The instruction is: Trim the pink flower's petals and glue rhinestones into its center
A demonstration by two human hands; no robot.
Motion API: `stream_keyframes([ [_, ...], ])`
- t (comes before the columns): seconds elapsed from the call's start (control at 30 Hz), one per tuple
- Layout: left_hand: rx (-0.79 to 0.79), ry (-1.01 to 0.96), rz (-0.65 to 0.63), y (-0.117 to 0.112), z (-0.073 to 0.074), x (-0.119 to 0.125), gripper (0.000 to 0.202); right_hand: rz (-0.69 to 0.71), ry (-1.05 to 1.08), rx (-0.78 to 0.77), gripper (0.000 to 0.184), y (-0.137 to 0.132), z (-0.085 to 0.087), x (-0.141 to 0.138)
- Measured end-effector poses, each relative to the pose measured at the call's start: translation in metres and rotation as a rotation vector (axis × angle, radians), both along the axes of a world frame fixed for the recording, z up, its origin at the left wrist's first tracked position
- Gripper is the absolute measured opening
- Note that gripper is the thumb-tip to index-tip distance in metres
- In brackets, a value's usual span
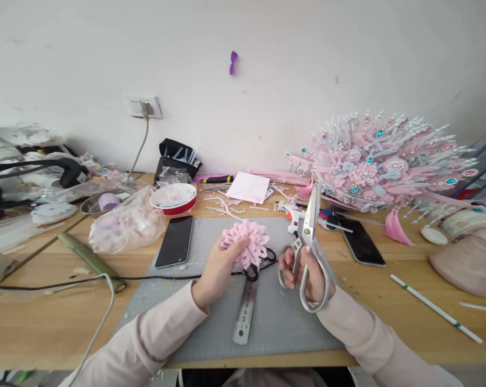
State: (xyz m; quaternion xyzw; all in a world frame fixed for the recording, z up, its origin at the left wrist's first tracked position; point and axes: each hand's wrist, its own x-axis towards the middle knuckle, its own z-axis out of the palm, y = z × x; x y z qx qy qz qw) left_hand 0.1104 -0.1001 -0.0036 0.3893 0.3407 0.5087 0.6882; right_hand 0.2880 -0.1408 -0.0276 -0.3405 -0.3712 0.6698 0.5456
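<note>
My left hand (pixel 219 267) pinches a fuzzy pink flower (pixel 251 244) with many looped petals, thumb across its face. To the right, my right hand (pixel 311 273) grips large silver scissors (pixel 309 231) by their handles, blades pointing up and apart from the flower. Whether the blades are parted is hard to make out. Beneath the flower, black-handled scissors (pixel 251 273) and a steel ruler (pixel 245 317) lie on the grey cutting mat (pixel 202 333). A white glue gun (pixel 295 220) rests just behind the silver scissors.
Phones lie left (pixel 174 242) and right (pixel 362 242). A jewelled pink headdress (pixel 380 166) stands at the back right. A red-rimmed bowl (pixel 186 207), a plastic bag (pixel 126 226) and a green tube (pixel 90 260) sit left. A black cable (pixel 158 278) crosses the mat.
</note>
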Motion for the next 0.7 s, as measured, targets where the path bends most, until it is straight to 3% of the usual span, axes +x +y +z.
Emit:
stream_keyframes([
  [0.2,-0.014,-0.086,0.117,0.007,0.008,-0.005,0.031,0.317,-0.121,0.043,0.058,-0.001,-0.005,0.009],
  [0.3,-0.010,-0.120,0.129,0.008,0.009,-0.007,0.030,0.429,-0.144,-0.025,0.061,0.001,-0.006,0.010],
  [0.53,-0.023,-0.187,0.102,0.009,0.010,-0.008,0.029,0.372,-0.179,-0.129,0.061,-0.001,-0.011,0.006],
  [0.7,-0.012,-0.218,0.111,0.010,0.010,-0.008,0.028,0.372,-0.089,-0.214,0.060,0.000,-0.009,0.007],
])
